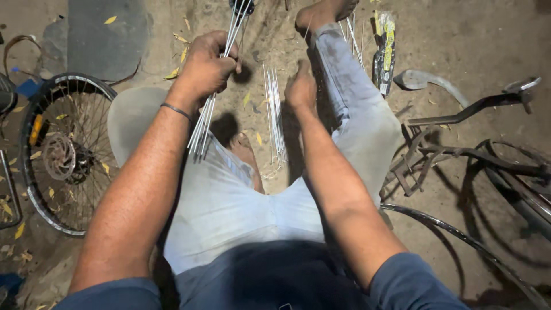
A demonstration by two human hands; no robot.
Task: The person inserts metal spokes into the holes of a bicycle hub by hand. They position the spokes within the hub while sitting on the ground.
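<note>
Currently: left hand [208, 64] clenched on a spoke bundle [205, 123], held over the lap. Right hand [301, 87] fisted, thumb up; whether it holds anything can't tell. Loose spokes [275, 115] lie on ground [470, 46] betw. legs. Bare rim [459, 238] at ground's right edge, unlaced; spoked wheel [60, 155] at left edge.

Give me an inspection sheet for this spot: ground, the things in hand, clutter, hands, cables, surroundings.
Surface: bare dirt ground with scattered yellow leaves.
Job's things: bundle of thin metal spokes in the left hand; second bunch of spokes lying on the ground between the legs.
Clutter: long packet on the dirt, curved mudguard, loose bare rim.
Hands: left hand closed round the spoke bundle; right hand near the spokes on the ground, grip cannot be told.
Cables: nothing seen.
Surroundings: spoked wheel lying left, bicycle frame right, grey slab beyond.
</note>
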